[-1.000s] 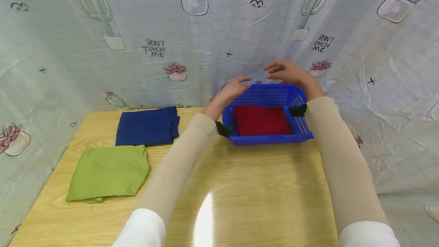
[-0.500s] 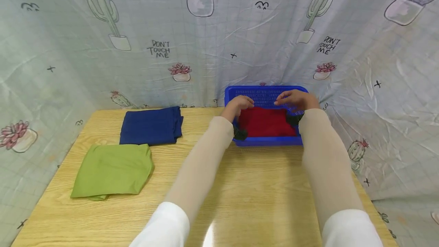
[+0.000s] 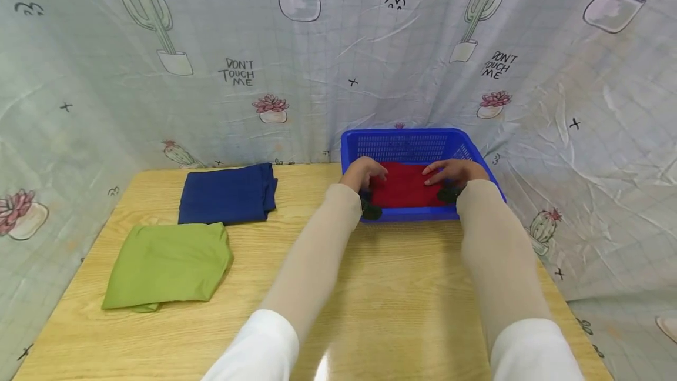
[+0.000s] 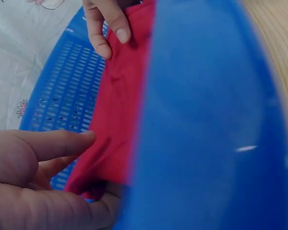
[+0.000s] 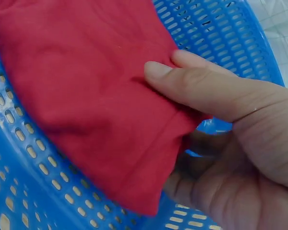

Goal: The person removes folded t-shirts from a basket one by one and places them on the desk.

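A folded red cloth (image 3: 406, 190) lies in the blue plastic basket (image 3: 409, 214) at the table's back right. My left hand (image 3: 365, 171) grips the cloth's left end; in the left wrist view the thumb is on top and other fingers reach under its edge. At the opposite end, my right hand (image 3: 456, 170) pinches the cloth. The right wrist view has that thumb pressing the upper face, with fingers tucked beneath the edge and partly hidden. In the left wrist view, the basket's near wall (image 4: 206, 115) covers part of the cloth.
A folded dark blue cloth (image 3: 227, 194) lies at the back left of the wooden table (image 3: 402, 287). Nearer, a folded green cloth (image 3: 166, 263) almost touches it. Behind the basket hangs a cactus-print curtain (image 3: 338, 46), which also runs along both sides.
Both hands came down from above the basket into it, one at each end of the red cloth, and now hold its edges. The blue and green cloths stayed where they were.
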A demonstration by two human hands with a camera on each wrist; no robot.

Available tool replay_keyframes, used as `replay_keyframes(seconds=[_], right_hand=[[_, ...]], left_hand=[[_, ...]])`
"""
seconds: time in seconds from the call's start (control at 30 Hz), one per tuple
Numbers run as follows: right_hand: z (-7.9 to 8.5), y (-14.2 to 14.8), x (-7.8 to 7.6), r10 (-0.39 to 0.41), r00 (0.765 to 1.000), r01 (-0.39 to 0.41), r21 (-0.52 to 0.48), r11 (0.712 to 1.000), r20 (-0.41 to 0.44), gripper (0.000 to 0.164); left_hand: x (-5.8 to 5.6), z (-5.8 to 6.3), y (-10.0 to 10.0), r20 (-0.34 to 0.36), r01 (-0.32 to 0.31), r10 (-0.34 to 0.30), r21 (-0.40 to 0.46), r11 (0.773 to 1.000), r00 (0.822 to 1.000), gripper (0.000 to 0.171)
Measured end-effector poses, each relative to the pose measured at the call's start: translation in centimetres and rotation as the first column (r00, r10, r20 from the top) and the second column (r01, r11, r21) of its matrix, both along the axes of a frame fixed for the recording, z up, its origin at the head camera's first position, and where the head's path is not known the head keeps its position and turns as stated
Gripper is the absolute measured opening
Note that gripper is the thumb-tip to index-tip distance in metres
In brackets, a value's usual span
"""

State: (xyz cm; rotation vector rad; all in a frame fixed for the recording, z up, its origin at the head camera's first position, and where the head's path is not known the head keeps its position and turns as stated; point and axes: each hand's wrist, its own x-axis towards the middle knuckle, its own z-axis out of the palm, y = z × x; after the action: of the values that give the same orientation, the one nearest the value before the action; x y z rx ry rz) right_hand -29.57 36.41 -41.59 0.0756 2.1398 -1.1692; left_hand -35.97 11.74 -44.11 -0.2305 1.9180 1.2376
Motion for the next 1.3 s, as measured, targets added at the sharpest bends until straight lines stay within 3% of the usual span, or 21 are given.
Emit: replay_keyframes(seconds=[0.03,0.1,0.2,0.27,0.33,0.43,0.5,0.57,0.6,0.67,0.73,0.8,0.93,1.03,1.13,1.23,1.27,1.3], right_hand=[[-0.2,0.1,-0.1,0.025,1.0,-0.025,0.001,1.0,-0.003,0.039],[-0.5,0.2,-0.3,0.061,0.998,-0.061,-0.004,0.998,-0.013,0.039],[-1.0,0.3,-0.5,0.034,0.999,-0.035,-0.046,0.998,-0.034,0.034],[-1.4,0.2,-0.6,-0.013,0.999,0.008,-0.097,0.995,-0.051,0.034],[-1.8,0.1,-0.7,-0.067,0.996,0.057,-0.173,0.983,-0.051,0.034],[-2.2,-0.2,-0.7,-0.143,0.989,0.126,-0.25,0.96,-0.047,0.036],[-2.5,-0.5,-0.7,-0.191,0.981,0.172,-0.28,0.945,-0.042,0.037],[-2.6,-0.7,-0.6,-0.208,0.976,0.185,-0.273,0.944,-0.058,0.039],[-2.7,-0.8,-0.7,-0.207,0.976,0.183,-0.268,0.946,-0.064,0.04],[-2.7,-1.0,-0.8,-0.196,0.978,0.172,-0.264,0.949,-0.066,0.045],[-2.6,-1.0,-0.9,-0.172,0.983,0.152,-0.232,0.961,-0.069,0.052],[-2.4,-1.1,-0.9,-0.143,0.987,0.127,-0.192,0.973,-0.074,0.059],[-2.4,-1.1,-0.8,-0.102,0.989,0.092,-0.089,0.992,-0.103,0.064],[-2.8,-1.3,-1.0,-0.124,0.986,0.116,-0.077,0.99,-0.108,0.062],[-3.1,-1.3,-1.0,-0.148,0.984,0.137,-0.103,0.985,-0.104,0.061],[-3.4,-1.3,-1.1,-0.166,0.98,0.152,-0.129,0.98,-0.107,0.058],[-3.4,-1.4,-1.1,-0.172,0.979,0.156,-0.141,0.978,-0.106,0.057],[-3.5,-1.3,-1.2,-0.184,0.978,0.167,-0.166,0.972,-0.097,0.056]], left_hand=[[0.6,0.4,-0.1,-0.006,0.008,-0.008,-0.008,1.0,1.0,0.039],[0.7,0.1,0.1,-0.027,0.017,-0.018,-0.029,0.999,0.999,0.033],[-0.6,-1.6,0.5,-0.09,0.097,-0.104,-0.075,0.992,0.991,0.024],[-1.4,-2.7,0.8,-0.147,0.115,-0.126,-0.079,0.99,0.981,0.022],[-1.7,-3.0,0.8,-0.183,0.08,-0.094,-0.083,0.993,0.979,0.021],[-2.3,-3.7,0.7,-0.188,-0.048,0.043,-0.025,0.999,0.981,0.016],[-1.6,-2.9,0.5,-0.158,-0.126,0.126,0.009,0.992,0.979,0.022],[-1.1,-2.6,0.1,-0.114,-0.149,0.156,0.067,0.986,0.981,0.028],[0.1,-1.2,-0.2,-0.107,-0.139,0.146,0.074,0.988,0.983,0.036],[1.4,0.5,-0.8,-0.074,-0.113,0.119,0.082,0.99,0.99,0.043],[1.9,1.3,-1.2,-0.021,-0.105,0.109,0.121,0.987,0.994,0.045],[2.2,1.9,-1.2,0.055,-0.144,0.138,0.128,0.981,0.989,0.042],[2.2,2.2,-0.7,0.169,-0.241,0.216,0.148,0.959,0.962,0.045],[1.7,1.8,-0.3,0.144,-0.214,0.197,0.119,0.969,0.97,0.058],[-2.6,-3.3,1.0,0.114,-0.199,0.186,0.113,0.974,0.976,0.067],[-5.3,-6.3,1.6,0.081,-0.176,0.167,0.125,0.976,0.983,0.067],[-5.6,-6.7,1.7,0.072,-0.184,0.176,0.14,0.973,0.982,0.066],[-4.7,-5.7,1.5,0.063,-0.206,0.199,0.143,0.968,0.978,0.064]])
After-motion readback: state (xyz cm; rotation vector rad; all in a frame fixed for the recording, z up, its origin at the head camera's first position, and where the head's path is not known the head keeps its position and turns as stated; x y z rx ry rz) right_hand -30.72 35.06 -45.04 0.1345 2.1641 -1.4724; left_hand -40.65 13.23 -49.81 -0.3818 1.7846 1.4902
